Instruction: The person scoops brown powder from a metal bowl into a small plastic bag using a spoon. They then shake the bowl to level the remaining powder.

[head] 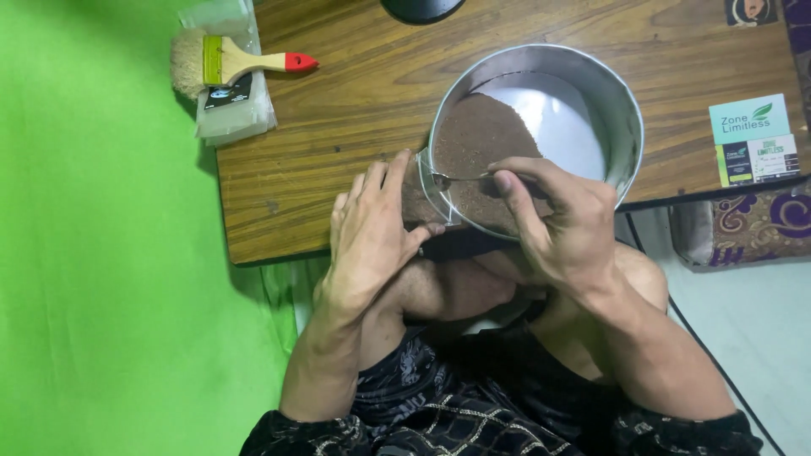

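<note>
Item: round metal pan (621, 110), shallow, straight-walled, brushed grey, tilted toward the wearer and overhanging the near edge of the desk (338, 110). Contents: brown granular powder (481, 139), fine and dry in look, heaped against the lower left wall; upper right of the floor bare and shiny.

Left hand (372, 232): palm down at the desk edge, fingers (380, 181) extended and pressed close together, tips resting on a small clear container (416, 203) set against the pan's outer wall; container only partly visible, brown contents showing through.

Right hand (566, 224): thumb and forefinger pinching the handle of a thin metal spoon (452, 178), bowl lying at the pan rim just above the container; remaining fingers curled.

Risks, as judged:
- Pan tipped and partly off the desk: slide or drop likely if support slackens, powder spilling onto lap and floor.
- Small container mouth, loose powder: grains scattering over the desk edge on any jolt of the spoon.
- Smooth metal on smooth wood: little grip.

Other entries:
- Desk: wood-grain top, brown, matt.
- Paintbrush (228, 61): pale bristles, yellow ferrule band, wooden handle with red tip; far left corner, well apart from the pan.
- Plastic packet (236, 114): translucent, soft, lying under the brush.
- Small printed box (754, 139): card, green and white, right edge of desk.
- Green backdrop (101, 253): plain cloth, left.
</note>
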